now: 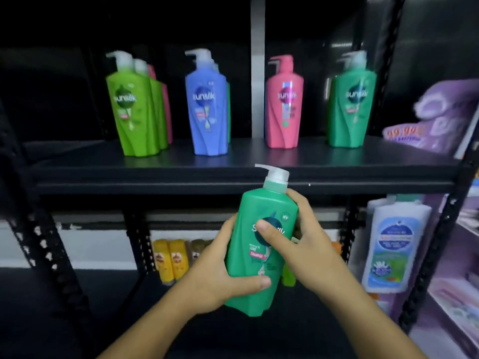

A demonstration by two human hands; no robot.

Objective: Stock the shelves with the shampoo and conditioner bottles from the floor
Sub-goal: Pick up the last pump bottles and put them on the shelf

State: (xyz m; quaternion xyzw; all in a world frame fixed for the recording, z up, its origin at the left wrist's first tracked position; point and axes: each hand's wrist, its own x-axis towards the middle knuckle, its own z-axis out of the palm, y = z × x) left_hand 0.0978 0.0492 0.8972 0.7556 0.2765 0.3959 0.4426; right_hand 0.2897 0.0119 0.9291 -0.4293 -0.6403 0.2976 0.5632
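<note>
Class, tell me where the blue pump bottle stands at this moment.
In the head view, the blue pump bottle stands upright on the upper shelf, left of centre, between the lime-green bottles and the pink bottle to its right.

A black metal shelving rack with perforated uprights (44, 237) stands against a dark back wall (51, 86). A pale grey vertical strip (258, 73) rises behind its matte black shelf board (233, 164). Lower down, a white wall band (103, 247) shows. The light is dim.

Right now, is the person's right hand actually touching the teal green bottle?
Touching. The head view shows the right hand curled around the teal green bottle, with the thumb pressed across its front.
</note>
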